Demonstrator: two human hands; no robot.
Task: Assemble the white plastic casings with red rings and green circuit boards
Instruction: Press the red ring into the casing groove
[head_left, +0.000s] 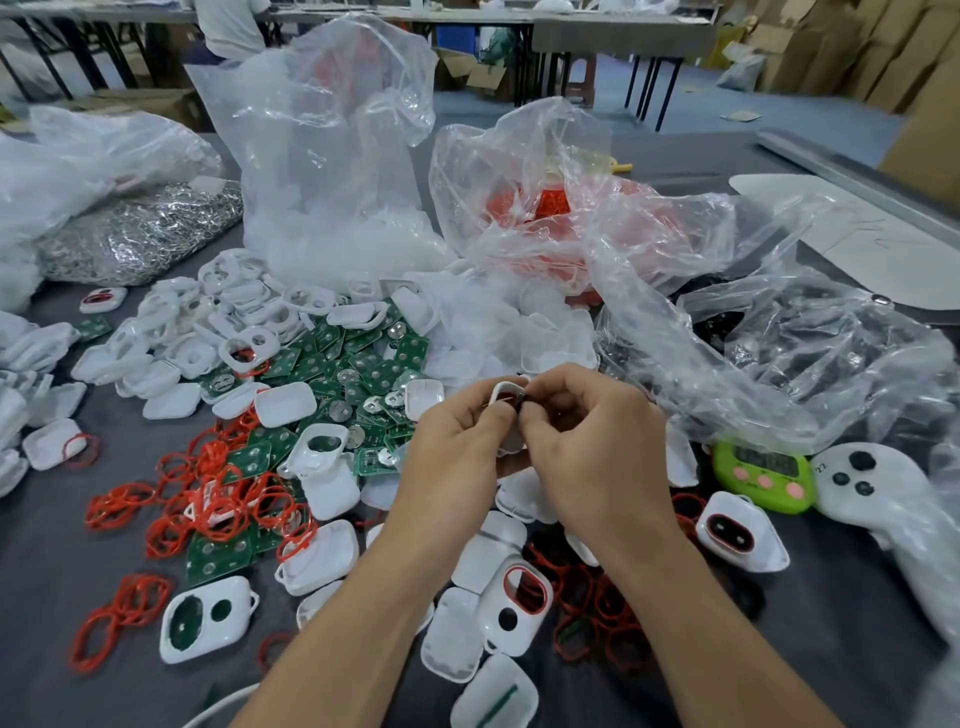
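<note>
My left hand (457, 457) and my right hand (592, 441) meet above the table's middle, both gripping one white plastic casing (506, 391) between the fingertips. Only the casing's top edge and a dark opening show; the rest is hidden by my fingers. Loose red rings (208, 499) lie in a heap to the left. Green circuit boards (363, 358) are piled just beyond them. More white casings (208, 332) are scattered all over the grey table (52, 571). A casing with a red ring fitted (522, 605) lies below my hands.
Crumpled clear plastic bags (332, 156) stand behind and to the right. A bag of silver metal parts (140, 234) lies at the far left. A green timer (761, 475) and a white controller (883, 499) sit at the right. A person stands at far tables.
</note>
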